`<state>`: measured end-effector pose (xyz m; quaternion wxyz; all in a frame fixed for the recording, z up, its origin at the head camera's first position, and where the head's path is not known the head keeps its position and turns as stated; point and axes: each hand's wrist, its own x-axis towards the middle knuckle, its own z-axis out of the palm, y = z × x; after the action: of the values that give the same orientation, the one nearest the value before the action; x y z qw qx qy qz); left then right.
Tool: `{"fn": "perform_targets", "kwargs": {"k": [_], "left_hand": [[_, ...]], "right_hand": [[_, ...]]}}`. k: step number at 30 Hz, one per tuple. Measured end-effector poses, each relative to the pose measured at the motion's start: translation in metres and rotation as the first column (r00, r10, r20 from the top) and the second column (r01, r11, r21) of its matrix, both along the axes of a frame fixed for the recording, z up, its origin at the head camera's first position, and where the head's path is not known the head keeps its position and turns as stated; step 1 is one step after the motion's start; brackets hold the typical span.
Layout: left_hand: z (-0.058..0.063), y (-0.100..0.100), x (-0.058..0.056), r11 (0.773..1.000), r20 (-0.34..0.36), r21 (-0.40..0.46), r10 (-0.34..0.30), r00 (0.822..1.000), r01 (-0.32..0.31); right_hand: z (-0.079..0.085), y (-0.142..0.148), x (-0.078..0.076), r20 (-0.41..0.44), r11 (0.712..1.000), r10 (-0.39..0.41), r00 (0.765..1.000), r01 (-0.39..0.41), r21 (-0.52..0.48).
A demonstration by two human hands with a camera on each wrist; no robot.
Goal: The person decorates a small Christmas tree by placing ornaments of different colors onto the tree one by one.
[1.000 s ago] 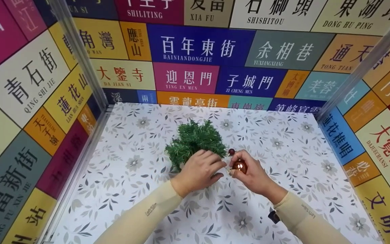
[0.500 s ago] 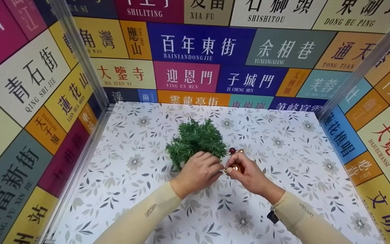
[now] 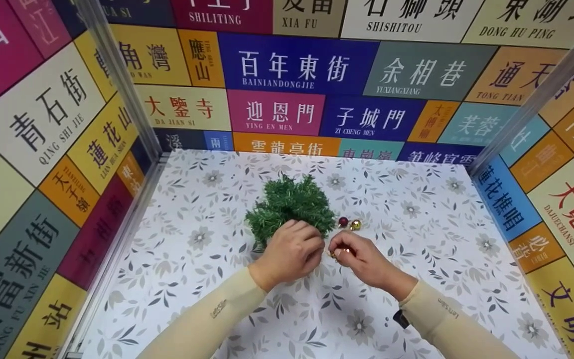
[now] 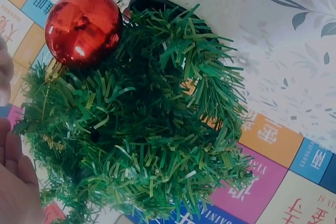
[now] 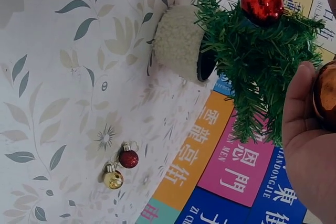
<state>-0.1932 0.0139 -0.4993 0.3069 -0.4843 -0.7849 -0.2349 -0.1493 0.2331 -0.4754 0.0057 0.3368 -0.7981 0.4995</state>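
Observation:
A small artificial Christmas tree (image 3: 292,199) stands mid-table, its pale fuzzy pot (image 5: 178,43) showing in the right wrist view. On its near side hangs a shiny red bauble (image 4: 84,27), hidden behind the left hand in the head view. The left hand (image 3: 292,252) is bent in front of the branches; its fingertips are partly hidden, and I cannot tell whether they pinch anything. Just right of it, the right hand (image 3: 361,259) holds a copper-coloured bauble (image 5: 326,98), mostly covered by the fingers, with a bit of gold at the fingertips.
Two smaller baubles lie on the table right of the tree: a dark red one (image 3: 343,222) and a gold one (image 3: 355,224). The tabletop (image 3: 207,279) has a flower-and-leaf print. Colourful sign-covered panels (image 3: 292,65) enclose the back and sides.
The right hand has turned, so its copper bauble is now mostly hidden, and drawn slightly away from the left fingertips after meeting them. The small gold bauble has come into view.

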Motion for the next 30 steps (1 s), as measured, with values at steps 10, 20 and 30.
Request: {"fn": "perform_targets", "kwargs": {"k": [10, 20, 30], "left_hand": [[0.001, 0.0, 0.002, 0.998, 0.013, -0.064, 0.028, 1.0, -0.027], [0.0, 0.0, 0.0, 0.994, -0.011, -0.098, 0.041, 0.999, -0.042], [0.003, 0.003, -0.003, 0.995, 0.041, -0.045, 0.089, 0.995, -0.087]], "right_hand": [[-0.006, -0.009, -0.002, -0.258, 0.998, -0.058, 0.964, 0.064, 0.012], [-0.011, -0.008, -0.003, -0.298, 0.99, -0.122, 0.947, 0.093, -0.109], [-0.017, -0.009, -0.004, -0.076, 0.97, -0.159, 0.984, 0.142, -0.195]]}}
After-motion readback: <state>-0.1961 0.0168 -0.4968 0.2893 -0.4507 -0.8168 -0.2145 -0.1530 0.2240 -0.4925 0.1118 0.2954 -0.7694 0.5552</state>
